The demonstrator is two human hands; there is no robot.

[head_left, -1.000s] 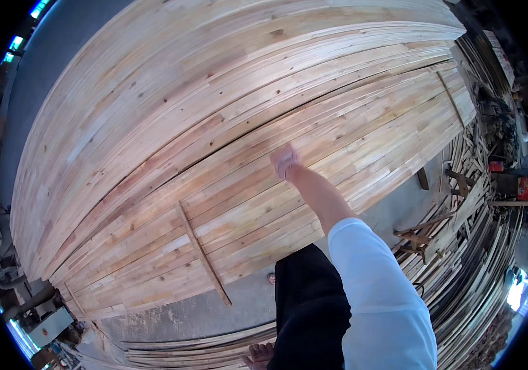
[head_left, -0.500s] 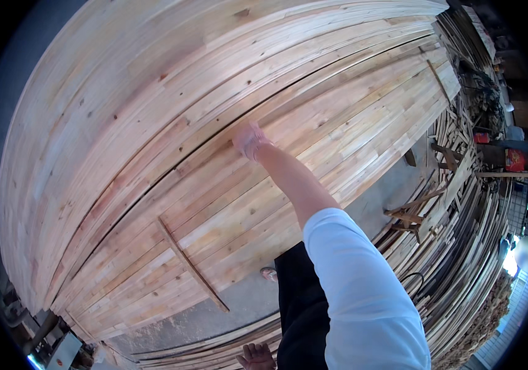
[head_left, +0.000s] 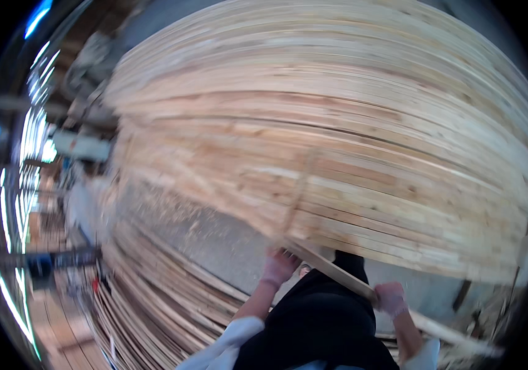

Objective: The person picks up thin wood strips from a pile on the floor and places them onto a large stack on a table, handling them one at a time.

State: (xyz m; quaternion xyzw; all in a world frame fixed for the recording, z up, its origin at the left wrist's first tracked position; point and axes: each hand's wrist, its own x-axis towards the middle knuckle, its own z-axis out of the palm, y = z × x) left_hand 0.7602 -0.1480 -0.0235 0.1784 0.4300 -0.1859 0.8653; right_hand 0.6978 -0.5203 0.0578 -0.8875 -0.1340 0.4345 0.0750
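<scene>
A long, narrow wooden strip (head_left: 338, 272) runs slantwise across the front of my body, its far left end close to the edge of the stacked boards (head_left: 362, 203). My left hand (head_left: 280, 266) is closed round the strip near that end. Farther right along it, my right hand (head_left: 391, 298) grips the same strip, which runs on past that hand toward the lower right. Both hands look pale pink, as if gloved, and are smeared by motion. The boards are light, knotty wood, laid side by side in broad layers.
A thin cross stick (head_left: 299, 194) lies over the boards near my left hand. Sawdust and shavings (head_left: 193, 231) cover part of the grey floor. Many long wooden strips (head_left: 165, 302) lie at lower left, with stacked pale boards (head_left: 60, 317) beyond them.
The view has swung toward the left. My right hand has left the board surface and come back near my body. Both hands now hold a wooden strip.
</scene>
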